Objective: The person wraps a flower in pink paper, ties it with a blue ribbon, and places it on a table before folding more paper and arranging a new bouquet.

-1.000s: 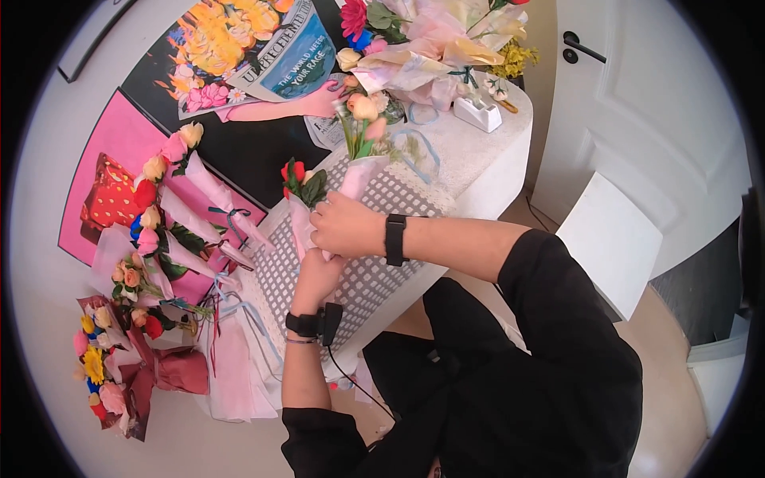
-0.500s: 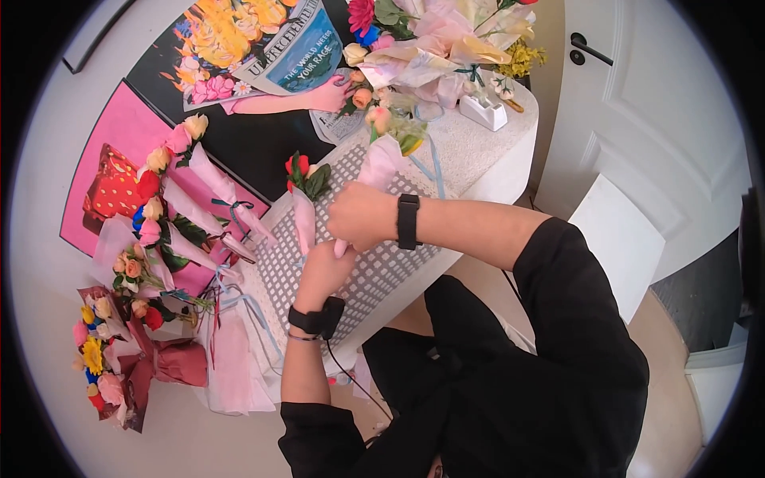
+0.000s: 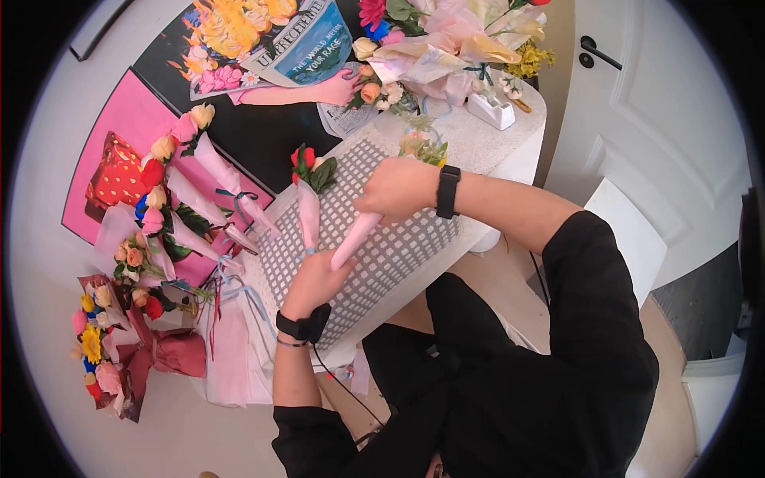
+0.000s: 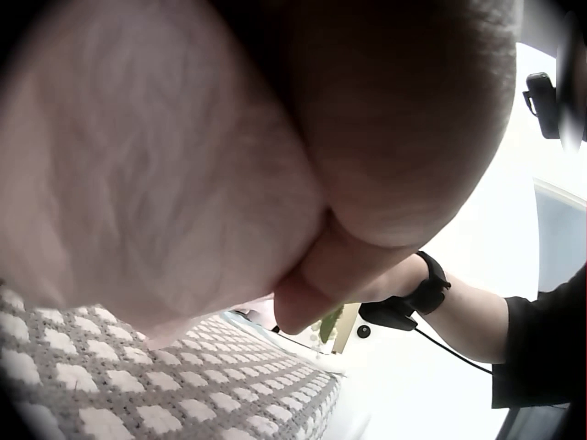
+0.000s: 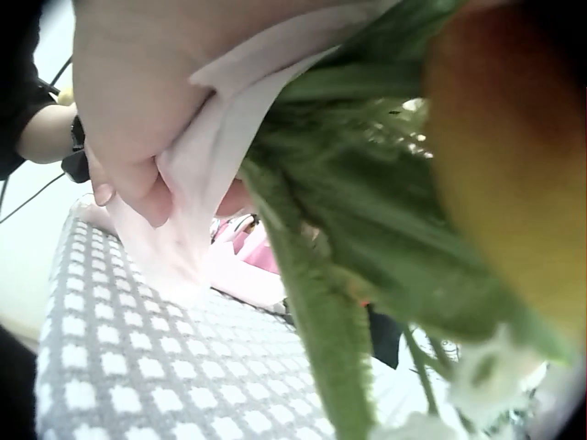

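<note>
A small bouquet in pink paper (image 3: pixel 357 240) slants between both hands over the grey-and-white patterned cloth (image 3: pixel 382 271). My right hand (image 3: pixel 401 190) grips its upper wrap; pale flowers (image 3: pixel 424 147) poke out beyond the knuckles. At the wrap's lower end, my left hand (image 3: pixel 317 279) holds the narrow tip in curled fingers. In the right wrist view, fingers (image 5: pixel 138 170) fold over the paper's edge, beside large green leaves (image 5: pixel 358 229). Pale wrinkled paper (image 4: pixel 138 174) fills much of the left wrist view. Left of the hands lies another wrapped bouquet (image 3: pixel 307 211) with red flowers.
Several pink-wrapped flowers (image 3: pixel 191 191) lean along the left side, above a dark red bouquet (image 3: pixel 175 350). At the back are a large pale bouquet (image 3: pixel 446 60) and a white tape dispenser (image 3: pixel 492 111). A white seat (image 3: pixel 610 239) stands right of the table.
My right hand has shifted right with the bouquet, away from the red-flowered one. More of the pink wrap now shows between the hands, while my left hand has moved slightly down.
</note>
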`<control>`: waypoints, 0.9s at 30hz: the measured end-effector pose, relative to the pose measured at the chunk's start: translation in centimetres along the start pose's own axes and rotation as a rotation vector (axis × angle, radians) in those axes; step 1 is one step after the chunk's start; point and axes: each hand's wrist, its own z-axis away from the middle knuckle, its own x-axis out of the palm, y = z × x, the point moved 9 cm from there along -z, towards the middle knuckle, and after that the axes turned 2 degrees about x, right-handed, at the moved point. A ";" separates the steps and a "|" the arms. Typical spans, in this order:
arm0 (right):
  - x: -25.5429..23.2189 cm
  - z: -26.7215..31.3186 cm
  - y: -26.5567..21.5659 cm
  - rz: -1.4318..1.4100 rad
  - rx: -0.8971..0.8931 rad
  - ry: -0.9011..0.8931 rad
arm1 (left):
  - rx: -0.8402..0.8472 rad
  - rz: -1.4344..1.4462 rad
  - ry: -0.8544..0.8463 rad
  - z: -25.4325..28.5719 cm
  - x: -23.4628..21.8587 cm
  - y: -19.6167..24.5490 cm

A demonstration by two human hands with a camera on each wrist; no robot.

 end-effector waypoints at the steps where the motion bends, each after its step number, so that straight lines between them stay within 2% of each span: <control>1: 0.4 -0.2 0.1 -0.002 -0.004 -0.001 | 0.008 -0.051 0.010 -0.2 -0.1 0.0; 4: 0.4 -0.6 0.3 0.114 0.060 0.070 | -0.020 -0.065 0.026 -0.4 -0.3 0.2; 6: -2.1 -0.3 -1.8 0.186 -0.010 0.322 | -0.045 -0.038 0.035 -0.8 -0.5 0.1; 10: -2.2 -0.5 -5.4 0.166 -0.106 0.456 | 0.057 0.067 0.080 -1.3 -0.6 0.6; 12: -0.4 -1.4 -4.4 0.109 -0.036 0.314 | 0.092 0.080 0.120 -1.3 -0.5 1.0; 13: -1.0 -1.6 -4.2 0.110 -0.039 0.316 | 0.179 -0.123 0.259 -1.1 -1.2 1.9; 14: -0.1 -2.1 -3.4 0.027 0.014 0.134 | 0.264 -0.327 0.394 -0.5 -1.5 3.0; 15: 1.0 -2.2 -2.9 -0.057 0.065 -0.050 | 0.260 -0.327 0.393 -0.5 -0.8 2.9; 17: 0.6 -2.4 -2.7 -0.056 0.072 -0.087 | 0.269 -0.456 0.579 0.3 -1.0 3.7; 19: 0.7 -2.8 -2.6 -0.050 0.083 -0.119 | 0.240 -0.393 0.524 -0.3 -0.3 3.0; 21: 0.2 -2.9 -3.7 0.033 0.078 -0.026 | 0.207 -0.328 0.464 -0.8 0.2 2.1; 22: 1.0 -3.0 -4.1 0.030 0.076 -0.027 | 0.120 -0.086 0.360 -1.3 0.5 1.0; 23: 0.8 -3.2 -4.8 0.072 0.031 0.102 | 0.032 0.154 0.256 -1.6 1.1 0.0; 24: 0.4 -3.2 -5.3 0.114 -0.014 0.232 | 0.030 0.153 0.259 -1.6 1.0 -0.5; 25: -0.3 -3.2 -5.3 0.115 -0.017 0.234 | 0.026 0.235 0.215 -1.9 1.6 -1.5; 27: 0.0 -3.1 -5.2 0.009 -0.004 -0.016 | 0.020 0.319 0.166 -1.8 2.3 -1.4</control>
